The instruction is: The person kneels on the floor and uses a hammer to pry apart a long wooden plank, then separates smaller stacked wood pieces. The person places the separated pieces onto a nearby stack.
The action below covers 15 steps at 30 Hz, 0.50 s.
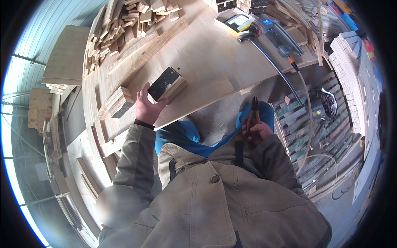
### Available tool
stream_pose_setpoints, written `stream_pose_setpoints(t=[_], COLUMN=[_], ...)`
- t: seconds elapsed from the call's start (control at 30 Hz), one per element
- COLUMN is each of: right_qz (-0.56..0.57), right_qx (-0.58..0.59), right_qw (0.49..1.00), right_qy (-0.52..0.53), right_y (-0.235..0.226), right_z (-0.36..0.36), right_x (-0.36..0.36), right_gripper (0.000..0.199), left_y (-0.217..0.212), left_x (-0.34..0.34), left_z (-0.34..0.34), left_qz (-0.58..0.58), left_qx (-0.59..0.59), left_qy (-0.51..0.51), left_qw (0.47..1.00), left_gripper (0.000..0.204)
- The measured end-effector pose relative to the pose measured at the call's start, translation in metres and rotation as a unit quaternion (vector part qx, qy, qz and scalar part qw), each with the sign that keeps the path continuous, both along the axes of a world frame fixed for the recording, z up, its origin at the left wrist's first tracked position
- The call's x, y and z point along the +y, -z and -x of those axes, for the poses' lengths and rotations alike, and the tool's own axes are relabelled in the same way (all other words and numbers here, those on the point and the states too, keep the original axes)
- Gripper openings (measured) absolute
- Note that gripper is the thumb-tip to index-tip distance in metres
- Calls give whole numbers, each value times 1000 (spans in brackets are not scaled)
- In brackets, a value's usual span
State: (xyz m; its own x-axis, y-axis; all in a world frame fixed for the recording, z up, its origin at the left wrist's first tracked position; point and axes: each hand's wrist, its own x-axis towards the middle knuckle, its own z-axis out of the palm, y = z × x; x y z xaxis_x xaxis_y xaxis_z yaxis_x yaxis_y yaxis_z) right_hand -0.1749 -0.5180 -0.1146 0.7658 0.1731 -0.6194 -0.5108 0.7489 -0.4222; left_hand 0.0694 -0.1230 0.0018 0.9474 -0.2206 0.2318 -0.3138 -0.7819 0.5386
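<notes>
My left hand rests at the near left end of a wooden block with a scuffed black top. Its thumb lies along the near side and its fingers along the far side, gripping the block on the workbench. Another wooden block, with a black patch on its near face, stands just left of that hand. Down by my right knee, my right hand is closed round the orange-brown handles of a pair of pliers. Their dark jaws point away from me, apart from the block.
Loose wood offcuts are heaped at the bench's far left, near a long plank. Several tools lie far right, with a hose hanging over the edge. Right of my legs, a slatted pallet holds a dark bundle.
</notes>
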Motion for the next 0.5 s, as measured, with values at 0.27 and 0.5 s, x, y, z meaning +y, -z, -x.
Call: stream_pose_setpoints(t=[0.27,0.5], right_qz=[-3,6], right_qx=[-5,2], right_qw=[1000,1000], right_qy=[2,1], right_y=[8,4], right_z=[2,0], right_x=[-2,0], right_gripper=[56,55], left_y=[-10,4], left_x=[-16,-61], left_z=[4,21], left_qz=[133,127], left_qx=[85,-42], left_qy=[15,79], left_qw=[987,988], left_gripper=[73,77])
